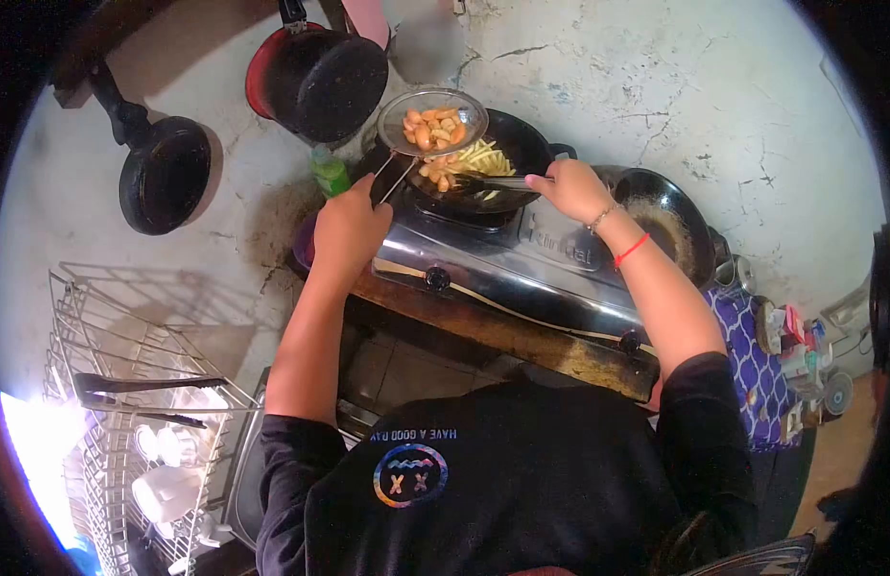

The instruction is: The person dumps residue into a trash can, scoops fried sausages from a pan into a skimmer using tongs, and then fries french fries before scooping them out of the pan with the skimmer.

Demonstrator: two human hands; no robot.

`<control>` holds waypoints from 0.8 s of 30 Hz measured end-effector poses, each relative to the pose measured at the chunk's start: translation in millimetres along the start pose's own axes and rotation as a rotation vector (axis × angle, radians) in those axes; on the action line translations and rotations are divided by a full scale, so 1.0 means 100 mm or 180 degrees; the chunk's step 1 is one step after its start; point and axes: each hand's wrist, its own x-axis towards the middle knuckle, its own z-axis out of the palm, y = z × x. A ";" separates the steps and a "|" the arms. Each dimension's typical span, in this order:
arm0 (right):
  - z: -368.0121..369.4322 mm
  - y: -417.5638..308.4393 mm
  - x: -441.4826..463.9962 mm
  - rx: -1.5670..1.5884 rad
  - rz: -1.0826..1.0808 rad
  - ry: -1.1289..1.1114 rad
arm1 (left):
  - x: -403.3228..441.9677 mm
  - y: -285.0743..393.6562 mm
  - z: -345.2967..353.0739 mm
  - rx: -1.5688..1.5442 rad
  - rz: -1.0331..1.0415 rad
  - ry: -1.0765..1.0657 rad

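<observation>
First, at left, a green container [332, 178] stands near the left hand [354, 228], whose fingers are closed around the wire handle [400, 180] of a strainer [478, 120]; a sideways swing of the wrist could topple it. The strainer, over the left part of a wok [533, 144], bears browned pieces [430, 132]; should its shallow bowl tip, these could spill beyond the rim or splash any hot oil. Beneath, more browned pieces lie in the wok beside pale strips [490, 158], which a hurried scoop could push over the side. At right, the right hand [574, 189] is closed on the handle of a cooking utensil [512, 182]; slack fingers might let it slip. Whether the stove [560, 245] is lit cannot be told.
</observation>
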 end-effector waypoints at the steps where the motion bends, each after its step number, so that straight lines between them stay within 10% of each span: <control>1: 0.00 0.00 0.00 0.0039 0.0015 -0.0032 | 0.00 0.00 -0.01 -0.0027 -0.0008 -0.0024; 24: -0.75 -0.02 0.06 0.0368 0.0115 0.0565 | 0.01 0.04 0.31 -0.0018 0.0222 -0.0069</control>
